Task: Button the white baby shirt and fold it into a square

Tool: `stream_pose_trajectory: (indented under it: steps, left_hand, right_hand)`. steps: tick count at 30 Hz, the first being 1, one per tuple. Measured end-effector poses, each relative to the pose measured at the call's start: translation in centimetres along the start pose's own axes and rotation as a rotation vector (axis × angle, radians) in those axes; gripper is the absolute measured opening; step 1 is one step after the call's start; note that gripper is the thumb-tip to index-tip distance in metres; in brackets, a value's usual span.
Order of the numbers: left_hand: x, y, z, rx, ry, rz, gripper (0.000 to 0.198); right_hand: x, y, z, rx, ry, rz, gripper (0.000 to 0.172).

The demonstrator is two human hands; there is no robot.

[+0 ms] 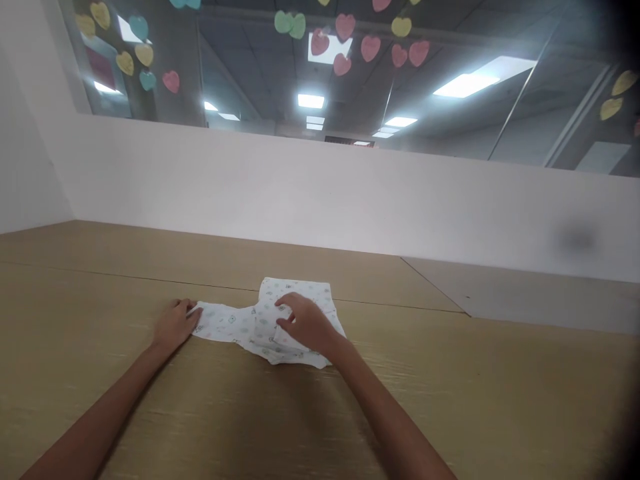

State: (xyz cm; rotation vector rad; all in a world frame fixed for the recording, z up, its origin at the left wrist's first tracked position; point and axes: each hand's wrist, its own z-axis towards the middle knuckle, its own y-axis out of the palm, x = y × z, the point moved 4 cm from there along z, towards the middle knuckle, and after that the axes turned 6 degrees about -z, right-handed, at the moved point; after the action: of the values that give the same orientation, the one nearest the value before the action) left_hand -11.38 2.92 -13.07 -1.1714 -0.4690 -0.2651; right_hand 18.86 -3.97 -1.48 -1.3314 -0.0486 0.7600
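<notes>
A small white garment (295, 289) with a pale print lies on the wooden table, its main part partly folded over. One long narrow piece of it stretches to the left. At the end of that piece, my left hand (176, 323) has its fingers closed on the cloth edge. Over the main part, my right hand (306, 321) hovers or rests lightly with its fingers curved and a gap between thumb and forefinger. Nothing shows between those fingers. Whether its underside touches the cloth is hidden.
The tan table (450, 400) spreads around the garment, with a seam behind it and a grey panel (540, 293) at the right. A white wall (300, 193) rises behind, below a window with paper hearts.
</notes>
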Motion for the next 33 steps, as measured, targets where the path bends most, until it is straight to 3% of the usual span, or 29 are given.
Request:
stream_pose_trajectory:
  steps: [5,8,11,16,20,22,24,30,33]
  left_hand:
    - [4.1,-1.7,-0.7,0.126,-0.022,-0.353,0.033]
    - [8.2,-2.6,-1.0,0.218,0.025,-0.564,0.03]
    - [13.4,-2.5,-1.4,0.224,0.187,-0.661,0.02]
    - [21.7,1.2,-4.2,0.005,0.463,-0.661,0.01]
    - [25.1,4.9,-7.8,-0.243,0.66,-0.668,0.026]
    - [25.3,5.9,-8.8,-0.389,0.71,-0.677,0.025]
    - [24.5,5.7,-8.7,-0.462,0.697,-0.688,0.018]
    - [17.8,2.0,-5.1,-0.397,0.587,-0.548,0.023]
    - [14.4,1.2,-4.7,-0.369,0.55,-0.401,0.026]
  right_hand:
    - [1.5,-6.5,-0.6,0.177,0.139,0.097,0.023]
    - [3.1,-9.5,-1.6,0.267,0.233,0.193,0.025]
    - [4.2,-11.4,-2.7,0.346,0.291,0.258,0.027]
    - [4.4,-12.3,-3.4,0.383,0.3,0.284,0.027]
    - [4.1,-12.4,-3.7,0.356,0.287,0.268,0.025]
    - [4.2,-12.2,-3.8,0.301,0.284,0.261,0.024]
    - [4.5,-11.9,-3.9,0.203,0.283,0.237,0.023]
    - [7.2,-9.3,-3.8,-0.171,0.425,0.055,0.01]
    - [9.2,-6.9,-3.6,-0.401,0.52,0.113,0.007]
